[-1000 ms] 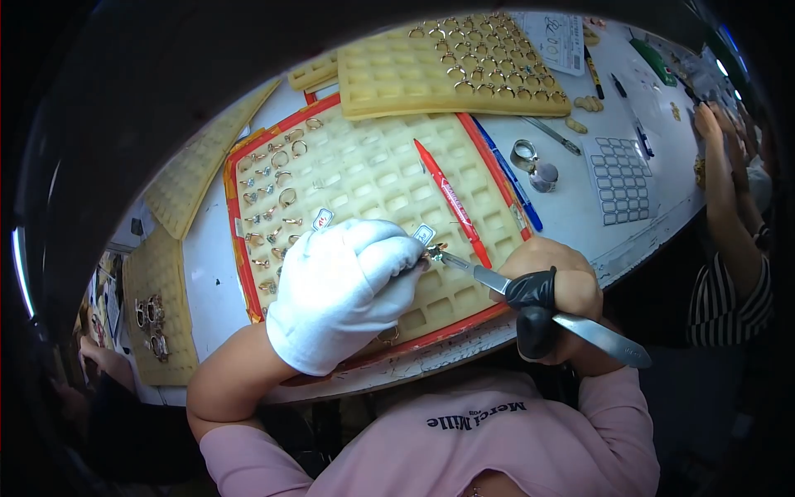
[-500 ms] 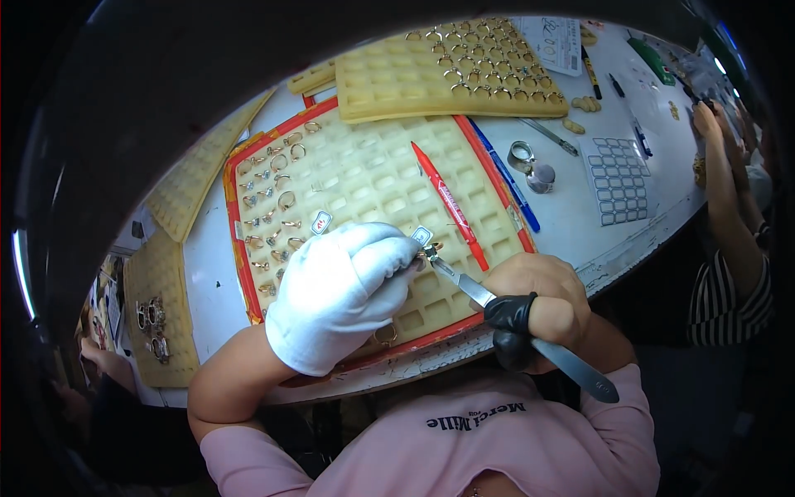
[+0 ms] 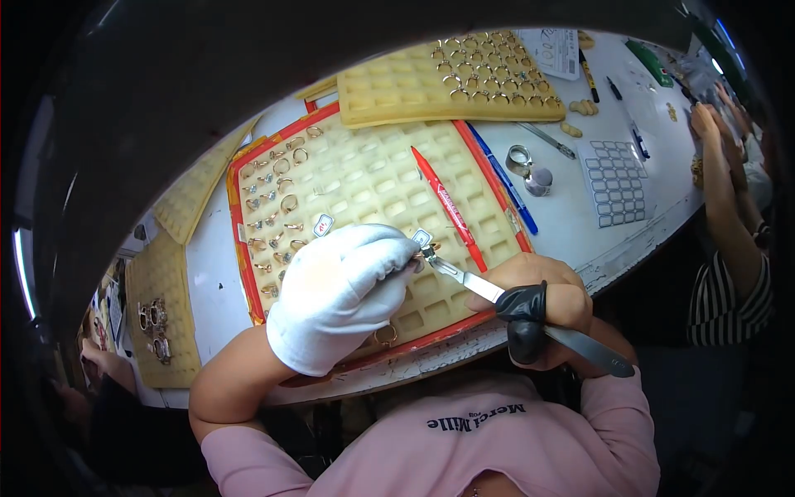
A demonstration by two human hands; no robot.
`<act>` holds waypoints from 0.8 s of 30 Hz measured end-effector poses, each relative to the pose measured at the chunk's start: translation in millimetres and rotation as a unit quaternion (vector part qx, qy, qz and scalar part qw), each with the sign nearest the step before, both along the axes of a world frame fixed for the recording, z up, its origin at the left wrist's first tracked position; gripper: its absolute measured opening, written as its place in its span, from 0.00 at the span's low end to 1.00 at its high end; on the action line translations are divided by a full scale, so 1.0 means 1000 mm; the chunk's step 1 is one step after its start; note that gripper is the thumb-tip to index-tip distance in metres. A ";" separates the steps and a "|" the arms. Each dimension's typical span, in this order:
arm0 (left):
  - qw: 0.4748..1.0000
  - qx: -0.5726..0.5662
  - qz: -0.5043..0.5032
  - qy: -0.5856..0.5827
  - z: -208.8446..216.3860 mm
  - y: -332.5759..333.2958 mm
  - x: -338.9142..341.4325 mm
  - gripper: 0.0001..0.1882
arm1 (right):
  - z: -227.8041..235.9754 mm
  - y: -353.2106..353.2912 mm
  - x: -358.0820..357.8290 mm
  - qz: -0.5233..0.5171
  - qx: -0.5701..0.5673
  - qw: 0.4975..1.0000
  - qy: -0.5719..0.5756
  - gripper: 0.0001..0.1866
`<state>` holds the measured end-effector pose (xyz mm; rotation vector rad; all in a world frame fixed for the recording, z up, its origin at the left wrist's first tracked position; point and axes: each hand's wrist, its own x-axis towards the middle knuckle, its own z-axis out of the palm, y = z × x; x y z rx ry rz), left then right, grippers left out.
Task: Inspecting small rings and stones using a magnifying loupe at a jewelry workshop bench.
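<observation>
My left hand [image 3: 335, 294], in a white glove, is closed over the tray with fingertips pinched on a small gold-coloured ring [image 3: 428, 252] with a dark setting. Most of the band hides behind the glove. My right hand [image 3: 542, 302], with black finger covers on some fingers, grips a flat metal scalpel [image 3: 482, 287]. Its tip points left and meets the ring's setting; its handle sticks out to the lower right. Beneath both hands lies a pale yellow tray [image 3: 377, 178] with a red edge, and a small paper tag [image 3: 421, 238] sits just beyond the ring.
Several rings [image 3: 281, 166] stand along the tray's left side, near another tag [image 3: 324, 224]. A red marker [image 3: 447, 207] lies across it. Beyond are a ring-filled pad [image 3: 397, 91], a blue pen [image 3: 503, 178], a loupe [image 3: 527, 168] and a label sheet [image 3: 617, 182]. Other people's hands work at right.
My right hand and the scalpel have shifted slightly right and down at the handle end, while the tip stays at the ring. My left hand has barely moved.
</observation>
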<state>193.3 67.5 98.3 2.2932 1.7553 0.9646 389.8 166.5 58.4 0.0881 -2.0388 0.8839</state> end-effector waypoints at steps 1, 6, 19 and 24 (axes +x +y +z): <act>0.999 0.029 -0.002 -0.015 -0.003 0.002 0.000 0.08 | -0.002 -0.001 -0.001 0.006 -0.026 1.000 0.013 0.08; 0.999 0.021 0.013 -0.027 -0.004 0.001 0.001 0.07 | -0.005 -0.004 -0.002 -0.005 -0.075 0.997 0.033 0.13; 0.997 0.060 0.033 -0.030 -0.008 0.000 0.001 0.10 | -0.004 -0.005 -0.016 -0.026 0.077 0.997 0.002 0.11; 0.999 0.048 0.015 -0.006 -0.005 0.002 0.000 0.08 | -0.007 -0.002 -0.016 -0.020 0.080 0.997 0.004 0.11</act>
